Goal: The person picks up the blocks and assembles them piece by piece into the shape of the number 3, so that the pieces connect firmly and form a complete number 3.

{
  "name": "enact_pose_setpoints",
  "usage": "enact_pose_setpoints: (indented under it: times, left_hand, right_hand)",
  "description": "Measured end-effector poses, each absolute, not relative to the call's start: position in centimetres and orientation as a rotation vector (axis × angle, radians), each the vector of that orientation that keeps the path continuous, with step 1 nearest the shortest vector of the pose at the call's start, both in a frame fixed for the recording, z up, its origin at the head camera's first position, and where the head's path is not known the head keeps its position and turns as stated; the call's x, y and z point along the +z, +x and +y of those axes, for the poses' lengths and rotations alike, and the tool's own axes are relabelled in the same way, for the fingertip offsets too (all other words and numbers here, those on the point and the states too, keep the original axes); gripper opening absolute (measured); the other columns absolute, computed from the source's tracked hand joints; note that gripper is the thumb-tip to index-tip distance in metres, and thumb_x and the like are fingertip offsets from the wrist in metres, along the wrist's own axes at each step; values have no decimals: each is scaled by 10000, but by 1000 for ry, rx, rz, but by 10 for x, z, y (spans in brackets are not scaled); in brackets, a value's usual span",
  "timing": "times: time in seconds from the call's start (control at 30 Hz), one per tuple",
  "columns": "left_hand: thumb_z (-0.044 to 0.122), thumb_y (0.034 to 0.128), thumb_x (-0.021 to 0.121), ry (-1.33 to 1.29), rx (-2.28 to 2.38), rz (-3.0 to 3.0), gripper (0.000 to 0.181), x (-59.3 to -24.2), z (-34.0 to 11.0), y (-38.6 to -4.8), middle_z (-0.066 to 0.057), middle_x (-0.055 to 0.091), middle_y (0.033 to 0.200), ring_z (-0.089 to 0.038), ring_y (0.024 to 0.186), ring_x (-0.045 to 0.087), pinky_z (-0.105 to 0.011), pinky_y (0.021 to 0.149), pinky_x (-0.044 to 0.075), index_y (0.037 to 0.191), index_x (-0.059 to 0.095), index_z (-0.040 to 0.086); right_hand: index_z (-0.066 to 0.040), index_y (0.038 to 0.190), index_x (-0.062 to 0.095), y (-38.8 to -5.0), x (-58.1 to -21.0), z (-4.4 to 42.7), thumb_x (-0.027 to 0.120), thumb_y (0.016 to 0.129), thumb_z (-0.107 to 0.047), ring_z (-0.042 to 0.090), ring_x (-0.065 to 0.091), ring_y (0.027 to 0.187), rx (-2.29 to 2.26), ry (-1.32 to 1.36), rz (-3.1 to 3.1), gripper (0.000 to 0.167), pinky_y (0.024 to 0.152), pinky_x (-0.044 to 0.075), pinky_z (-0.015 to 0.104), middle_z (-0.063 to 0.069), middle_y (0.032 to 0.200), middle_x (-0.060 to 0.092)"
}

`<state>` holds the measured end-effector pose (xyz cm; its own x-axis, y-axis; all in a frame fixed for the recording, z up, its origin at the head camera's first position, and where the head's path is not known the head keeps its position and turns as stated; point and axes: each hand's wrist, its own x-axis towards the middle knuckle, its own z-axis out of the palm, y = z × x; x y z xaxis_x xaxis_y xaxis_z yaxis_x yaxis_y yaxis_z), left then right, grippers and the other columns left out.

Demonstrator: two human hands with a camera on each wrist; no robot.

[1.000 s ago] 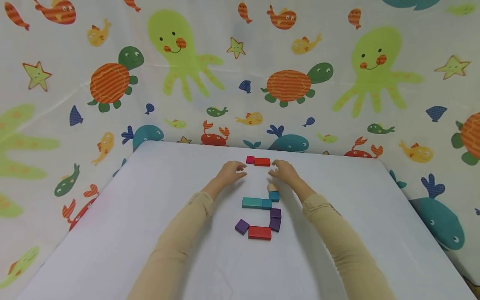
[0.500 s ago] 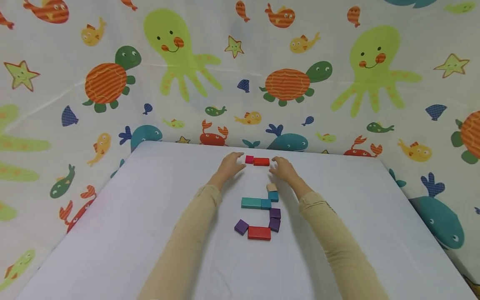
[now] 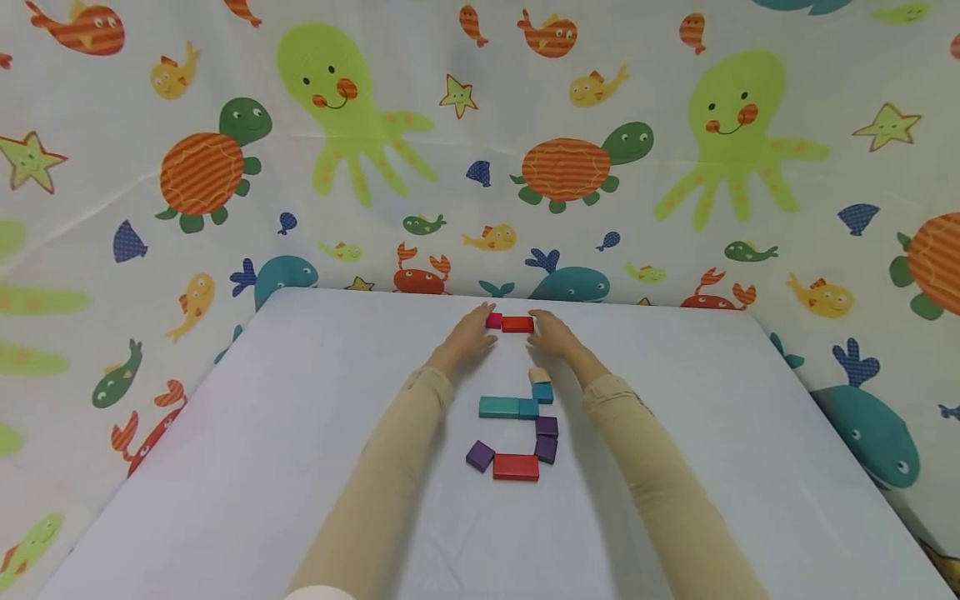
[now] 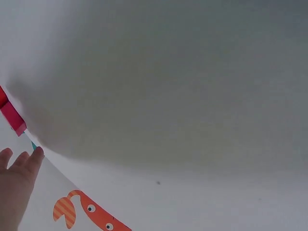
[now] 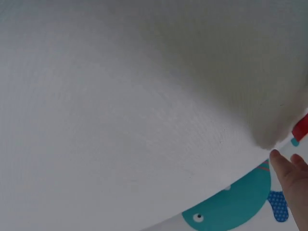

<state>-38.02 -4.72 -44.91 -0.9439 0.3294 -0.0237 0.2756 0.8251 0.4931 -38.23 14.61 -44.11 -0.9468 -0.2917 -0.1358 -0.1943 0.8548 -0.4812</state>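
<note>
At the far end of the table a pink cube (image 3: 493, 320) and a red block (image 3: 517, 324) lie side by side. My left hand (image 3: 470, 333) is at the cube's left side, fingers and thumb spread apart. At the red block's right end is my right hand (image 3: 553, 335), its fingers extended. The left wrist view has a gap between the fingers (image 4: 30, 166) and the pink cube (image 4: 13, 119). In the right wrist view, the red block (image 5: 301, 129) shows just above the fingers (image 5: 281, 164). Whether either hand touches a block is unclear in the head view.
Nearer stand a beige piece (image 3: 540, 376), a blue cube (image 3: 542, 392), a teal block (image 3: 498, 407) beside another blue cube (image 3: 528, 408), several purple cubes (image 3: 547, 427) and a nearer red block (image 3: 516, 467). A sea-animal curtain (image 3: 480, 125) hangs behind the white table (image 3: 315, 417).
Both hands have moved in toward the far pink cube and red block, the left one rightward and away from me. The view has shifted slightly. The nearer blocks stay in place.
</note>
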Motion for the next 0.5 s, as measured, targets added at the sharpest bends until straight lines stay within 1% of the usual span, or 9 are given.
enact_pose_setpoints:
  times: [0.1, 0.2, 0.3, 0.33, 0.4, 0.43, 0.5]
  left_hand:
    - [186, 923, 601, 423, 812, 2857, 682, -445, -43, -383, -99, 260, 1554, -256, 1441, 226, -402, 1158, 240, 1497, 239, 125]
    - [200, 945, 566, 458, 769, 2882, 614, -451, -42, -392, -96, 280, 1547, -262, 1436, 239, -407, 1162, 229, 1485, 282, 130]
    - [313, 956, 537, 594, 708, 2970, 582, -509, -48, -441, -106, 300, 1537, -307, 1416, 266, -426, 1154, 244, 1472, 321, 151]
    - [362, 958, 518, 648, 667, 3015, 583, -526, -50, -454, -111, 312, 1530, -318, 1405, 284, -414, 1157, 239, 1468, 327, 152]
    - [399, 954, 508, 641, 661, 2990, 599, -544, -50, -472, -77, 265, 1555, -309, 1426, 246, -405, 1167, 213, 1481, 302, 202]
    - [387, 953, 516, 617, 664, 2972, 604, -544, -49, -474, -76, 254, 1559, -311, 1429, 239, -410, 1165, 216, 1484, 296, 204]
    - [312, 968, 511, 560, 628, 2933, 590, -512, -45, -444, -87, 239, 1563, -307, 1434, 230, -403, 1167, 213, 1492, 274, 178]
  right_hand:
    - [0, 1442, 306, -384, -440, 143, 577, 926, -140, 352, 297, 1393, -690, -403, 2846, 600, 1136, 265, 459, 210, 1503, 314]
    - [0, 1456, 282, -385, -439, 140, 566, 934, -145, 355, 248, 1415, -660, -431, 2832, 612, 1145, 238, 468, 211, 1530, 252]
    - [-24, 1482, 232, -385, -439, 138, 545, 950, -164, 358, 180, 1437, -608, -437, 2785, 633, 1152, 209, 477, 202, 1562, 148]
    - [-30, 1487, 219, -385, -439, 138, 537, 954, -168, 360, 168, 1439, -578, -443, 2777, 636, 1152, 203, 480, 199, 1567, 122]
    - [-43, 1494, 203, -384, -439, 137, 529, 959, -171, 361, 164, 1439, -543, -436, 2771, 639, 1153, 200, 481, 193, 1571, 104]
    - [-45, 1494, 205, -384, -438, 137, 529, 959, -167, 366, 174, 1436, -538, -434, 2773, 637, 1151, 205, 485, 195, 1569, 113]
    - [-54, 1495, 211, -384, -438, 137, 529, 959, -165, 369, 200, 1428, -525, -435, 2780, 633, 1147, 216, 485, 196, 1563, 148]
